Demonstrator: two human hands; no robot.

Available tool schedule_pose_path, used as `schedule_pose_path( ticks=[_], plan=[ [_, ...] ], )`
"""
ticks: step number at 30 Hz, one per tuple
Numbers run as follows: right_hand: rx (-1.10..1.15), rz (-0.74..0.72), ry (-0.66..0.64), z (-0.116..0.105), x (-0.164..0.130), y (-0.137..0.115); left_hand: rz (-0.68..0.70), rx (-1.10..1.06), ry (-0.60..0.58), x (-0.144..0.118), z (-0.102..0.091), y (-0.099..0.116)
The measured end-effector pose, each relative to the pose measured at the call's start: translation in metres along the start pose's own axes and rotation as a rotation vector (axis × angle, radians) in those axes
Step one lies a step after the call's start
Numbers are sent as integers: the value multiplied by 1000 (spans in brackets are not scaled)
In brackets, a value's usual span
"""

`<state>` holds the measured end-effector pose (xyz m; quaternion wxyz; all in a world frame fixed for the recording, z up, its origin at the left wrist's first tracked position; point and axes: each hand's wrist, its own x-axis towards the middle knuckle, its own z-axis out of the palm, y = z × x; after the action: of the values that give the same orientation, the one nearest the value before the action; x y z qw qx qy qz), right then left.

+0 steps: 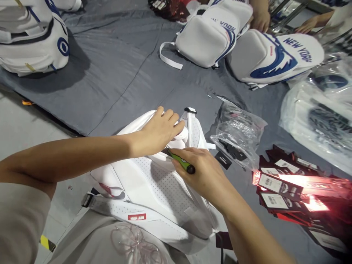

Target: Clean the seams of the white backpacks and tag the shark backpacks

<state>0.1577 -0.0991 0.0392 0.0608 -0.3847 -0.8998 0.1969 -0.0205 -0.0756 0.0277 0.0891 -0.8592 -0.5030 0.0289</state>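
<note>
A white backpack [154, 190] lies back-side up in front of me, its perforated padding and shoulder straps showing. My left hand [158, 130] presses down on its upper edge, fingers curled over the fabric near the top handle. My right hand [203, 172] grips a green tool with a black end [183, 163], its tip pointing at the seam just under my left hand. A small red "NEW YORK" label [136, 217] sits on the lower strap.
A grey cloth [115, 69] covers the floor. Other white and blue backpacks [209, 35] lie at the far side, where another person's hands [260, 18] rest. A clear plastic bag of tags [236, 134] and a pile of red hang tags [291, 187] lie to my right.
</note>
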Motion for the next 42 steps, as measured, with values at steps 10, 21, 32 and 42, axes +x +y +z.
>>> schedule_pose_path(
  ticks=[10, 21, 32, 42],
  plan=[
    [16, 31, 6, 0, -2, 1, 12, -12, 19, 0, 2, -1],
    [-33, 97, 62, 7, -4, -3, 6, -21, 46, 0, 6, -2],
    [28, 145, 119, 10, -3, -13, 21, 30, 57, 0, 6, -2],
    [149, 276, 12, 3, -3, -12, 85, -51, -153, 3, -18, -16]
  ],
)
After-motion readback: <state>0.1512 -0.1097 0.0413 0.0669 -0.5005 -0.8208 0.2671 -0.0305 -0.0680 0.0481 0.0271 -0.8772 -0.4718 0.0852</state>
